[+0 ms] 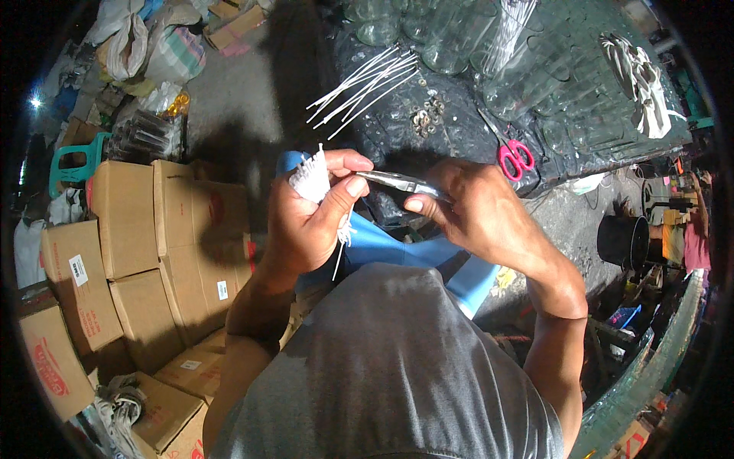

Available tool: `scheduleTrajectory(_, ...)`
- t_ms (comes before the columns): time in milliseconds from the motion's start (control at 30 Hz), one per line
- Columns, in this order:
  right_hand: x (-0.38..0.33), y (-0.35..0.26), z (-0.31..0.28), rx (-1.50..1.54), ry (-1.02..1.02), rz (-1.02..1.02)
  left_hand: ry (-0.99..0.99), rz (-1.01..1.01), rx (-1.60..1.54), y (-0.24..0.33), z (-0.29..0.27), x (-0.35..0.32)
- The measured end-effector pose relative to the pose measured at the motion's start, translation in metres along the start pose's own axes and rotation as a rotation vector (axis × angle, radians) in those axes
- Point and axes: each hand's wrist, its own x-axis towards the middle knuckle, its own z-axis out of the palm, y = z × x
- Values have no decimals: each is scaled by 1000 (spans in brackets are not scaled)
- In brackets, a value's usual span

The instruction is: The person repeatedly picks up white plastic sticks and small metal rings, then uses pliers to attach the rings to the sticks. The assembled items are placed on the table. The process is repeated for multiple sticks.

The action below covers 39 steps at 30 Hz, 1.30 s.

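Observation:
My left hand (294,237) is closed around a bundle of white wick-like cords (310,180), whose cut ends stick out above and below the fist. Its thumb and forefinger meet at the tip of a pair of long-nosed pliers (397,182). Whatever small piece sits at that tip is too small to make out. The pliers' handles are wrapped in my right hand (489,206), jaws pointing left. On the black-covered table beyond lie several loose white cords (363,86), a small heap of metal rings (427,118) and scissors with pink handles (514,159).
Several clear glass jars (459,38) crowd the table's far side, with a bunch of white cords (511,34) among them. Whitish gloves (646,88) lie at the far right. Cardboard boxes (126,218) are stacked at my left. A black round container (623,241) stands at right.

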Motion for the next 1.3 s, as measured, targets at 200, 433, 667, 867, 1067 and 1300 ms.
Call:
scheduleTrajectory(200,1,10,8,-1,70,-152,26,159,168,4,11,4)
scheduleTrajectory(433,6,34,22,-16,152,-166,12,238,234,6,16,7)
scheduleTrajectory(667,-1,43,4,-87,345,-31,-11,248,747,19,-19,21)
scheduleTrajectory(867,26,69,-11,-192,417,96,-95,314,1218,30,-33,113)
scheduleTrajectory(1067,61,84,3,-231,407,1,7,668,1028,21,-21,159)
scheduleTrajectory(1300,60,82,6,-211,380,0,-218,-321,24,39,-41,68)
